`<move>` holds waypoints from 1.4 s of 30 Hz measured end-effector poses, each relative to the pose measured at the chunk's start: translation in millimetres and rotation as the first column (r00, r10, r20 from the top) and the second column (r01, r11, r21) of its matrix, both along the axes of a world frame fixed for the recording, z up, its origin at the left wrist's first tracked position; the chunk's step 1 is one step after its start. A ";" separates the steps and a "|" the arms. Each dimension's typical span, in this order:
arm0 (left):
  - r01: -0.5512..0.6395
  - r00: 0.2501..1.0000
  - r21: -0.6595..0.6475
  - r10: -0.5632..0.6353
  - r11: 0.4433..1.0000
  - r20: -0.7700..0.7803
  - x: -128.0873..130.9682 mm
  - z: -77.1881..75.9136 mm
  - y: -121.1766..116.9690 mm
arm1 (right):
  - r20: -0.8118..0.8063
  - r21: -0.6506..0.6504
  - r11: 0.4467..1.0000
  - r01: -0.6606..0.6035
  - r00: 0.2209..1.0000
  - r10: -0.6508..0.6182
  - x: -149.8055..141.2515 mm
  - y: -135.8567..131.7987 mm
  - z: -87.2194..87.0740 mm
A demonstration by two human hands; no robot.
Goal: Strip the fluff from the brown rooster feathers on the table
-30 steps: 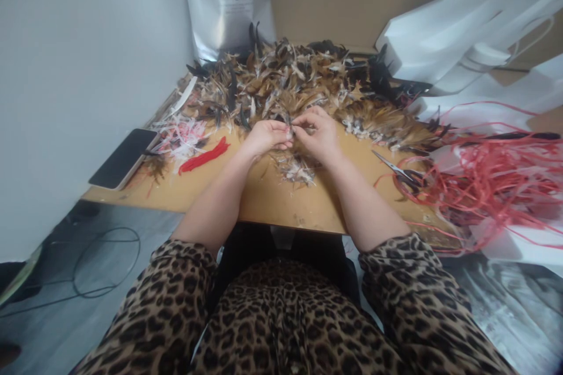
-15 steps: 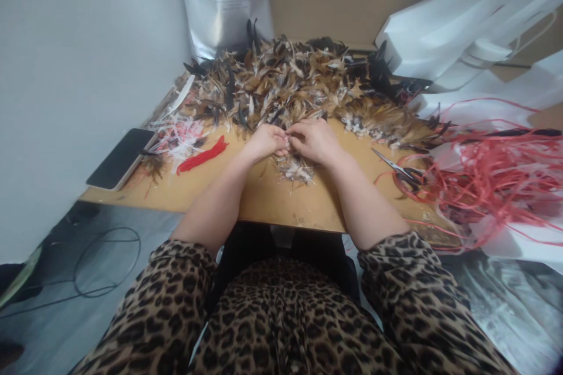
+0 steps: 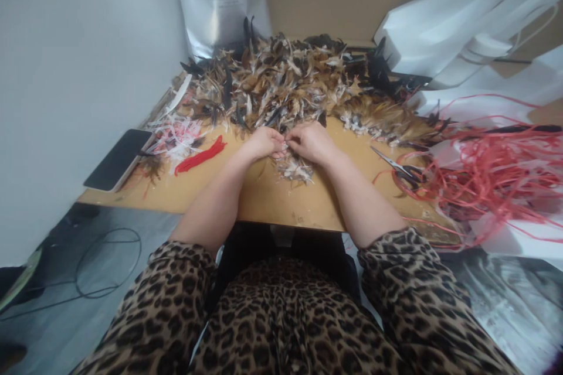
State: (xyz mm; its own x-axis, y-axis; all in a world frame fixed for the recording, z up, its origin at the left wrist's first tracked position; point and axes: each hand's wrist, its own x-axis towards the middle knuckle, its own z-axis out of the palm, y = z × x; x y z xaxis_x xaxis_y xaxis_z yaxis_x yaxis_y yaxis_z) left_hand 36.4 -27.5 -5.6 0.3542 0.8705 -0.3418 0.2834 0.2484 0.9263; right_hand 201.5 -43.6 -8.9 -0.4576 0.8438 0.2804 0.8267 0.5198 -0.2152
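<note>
My left hand (image 3: 264,143) and my right hand (image 3: 310,142) meet fingertip to fingertip over the wooden tabletop (image 3: 264,193). Both have their fingers curled in a pinch on a small bunch of feathers (image 3: 294,169) that hangs down between them onto the table. Just beyond the hands lies a big heap of brown, black and white feathers (image 3: 285,79). What exactly sits between the fingertips is too small to make out.
Scissors (image 3: 396,167) lie to the right, beside a tangle of red string (image 3: 484,173). A red cord bundle (image 3: 200,155), white and pink scraps (image 3: 176,132) and a phone (image 3: 118,158) lie left. A silver bag (image 3: 222,0) stands behind; white bags (image 3: 461,29) at right.
Both hands have stayed pinched together, sinking slightly toward the table and the small bunch; the view has shifted a little.
</note>
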 end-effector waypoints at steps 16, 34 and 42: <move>0.012 0.997 0.094 -0.005 0.995 -0.077 -11.6 1.3 8.2 | -0.073 -0.020 0.999 0.047 0.996 -0.048 -0.6 -1.3 -0.8; 0.070 0.973 0.360 0.016 0.930 -0.231 -8.9 -7.6 7.5 | -0.039 -0.047 0.999 0.009 0.999 -0.011 0.7 2.2 -6.9; 0.053 0.981 0.316 0.009 0.947 -0.192 -8.4 -8.0 7.9 | -0.069 -0.057 0.998 0.000 0.998 -0.004 0.7 1.8 -5.9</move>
State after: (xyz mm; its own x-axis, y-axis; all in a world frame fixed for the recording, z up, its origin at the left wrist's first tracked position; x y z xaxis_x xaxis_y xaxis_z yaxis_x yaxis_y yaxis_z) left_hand 28.1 -19.6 -13.6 0.3304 0.9373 -0.1107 0.4621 -0.0584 0.8849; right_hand 202.1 -41.8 -14.9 -0.4373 0.8599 0.2633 0.8096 0.5039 -0.3010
